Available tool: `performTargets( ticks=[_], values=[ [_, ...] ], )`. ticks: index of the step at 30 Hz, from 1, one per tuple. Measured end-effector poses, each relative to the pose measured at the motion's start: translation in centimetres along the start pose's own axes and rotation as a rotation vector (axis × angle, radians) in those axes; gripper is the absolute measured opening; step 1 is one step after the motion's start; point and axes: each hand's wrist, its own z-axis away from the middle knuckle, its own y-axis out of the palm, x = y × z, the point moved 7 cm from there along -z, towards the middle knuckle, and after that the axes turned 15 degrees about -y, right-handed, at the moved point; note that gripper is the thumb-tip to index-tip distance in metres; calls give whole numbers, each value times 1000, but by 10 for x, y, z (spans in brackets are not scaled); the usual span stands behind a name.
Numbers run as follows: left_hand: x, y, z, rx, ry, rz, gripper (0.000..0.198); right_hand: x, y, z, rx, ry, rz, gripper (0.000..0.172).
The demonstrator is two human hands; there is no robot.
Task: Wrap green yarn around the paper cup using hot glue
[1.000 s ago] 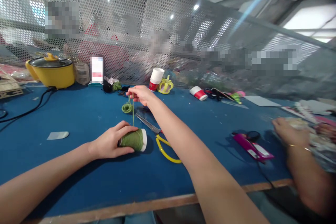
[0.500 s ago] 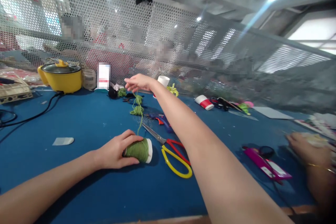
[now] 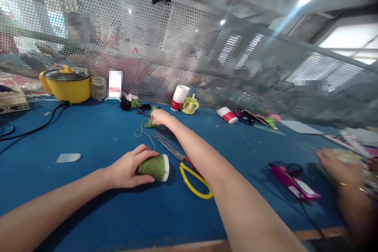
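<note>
My left hand [image 3: 125, 169] is wrapped round a spool of green yarn [image 3: 152, 168] lying on its side, its white end facing right. From the spool a loose strand [image 3: 152, 139] curves away to a small tangle of the same yarn [image 3: 149, 124]. My right hand [image 3: 160, 117] reaches far over the table, its fingers closed at this tangle; the fingertips are partly hidden. Below my right forearm lies a pair of scissors [image 3: 196, 187] with one yellow and one red handle, blades pointing to the far left.
A yellow electric pot [image 3: 72, 88] stands at the back left beside a jar [image 3: 98, 88]. White-and-red cups [image 3: 180, 96] and a yellow woven piece [image 3: 190, 105] sit by the perforated screen. At right are a purple tool [image 3: 293, 183] and another person's hand [image 3: 339, 165].
My right hand has come down from above the yarn to the tangle, and its fingers have closed. The strand now lies slack in a loop to the left. My left hand stays on the spool.
</note>
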Motion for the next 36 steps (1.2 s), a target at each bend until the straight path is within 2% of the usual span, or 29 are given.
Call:
performTargets(
  ticks=[2, 4, 7, 9, 11, 13, 15, 18, 21, 26, 28, 30, 31, 34, 36],
  values=[
    [1, 1, 0, 2, -3, 1, 53, -2, -8, -2, -93, 9, -12, 33],
    [2, 1, 0, 3, -10, 3, 53, -10, -20, 1, -204, 16, -33, 48],
    [5, 0, 0, -23, -30, 6, 52, -34, -36, 21, -338, 65, -54, 61],
    [7, -1, -1, -42, -41, -2, 50, -55, -40, 46, -407, 149, -67, 51],
    [8, -4, -1, -50, -43, -15, 49, -77, -33, 77, -424, 268, -90, 39],
    [9, -8, -2, -71, -54, -28, 49, -88, -14, 102, -377, 320, -140, 33],
    [9, -12, -3, -97, -53, -42, 48, -89, 13, 118, -282, 340, -222, 14],
    [11, -17, -4, -125, -64, -63, 47, -79, 45, 127, -243, 344, -317, 7],
    [12, -20, -3, -153, -63, -77, 47, -72, 57, 128, -323, 373, -380, 7],
    [17, -25, -4, -183, -108, -86, 47, -66, 42, 143, -466, 395, -566, 31],
    [20, -26, -5, -189, -139, -90, 48, -57, 31, 153, -500, 324, -696, 26],
    [22, -27, -6, -191, -168, -95, 48, -38, 25, 162, -515, 183, -996, 14],
    [23, -27, -6, -192, -183, -96, 48, -30, 22, 167, -511, 148, -1062, 14],
    [25, -28, -7, -198, -222, -91, 48, -4, 16, 181, -488, 77, -1157, 16],
    [26, -29, -7, -200, -227, -87, 48, 9, 16, 187, -440, 60, -1125, 15]
  ],
)
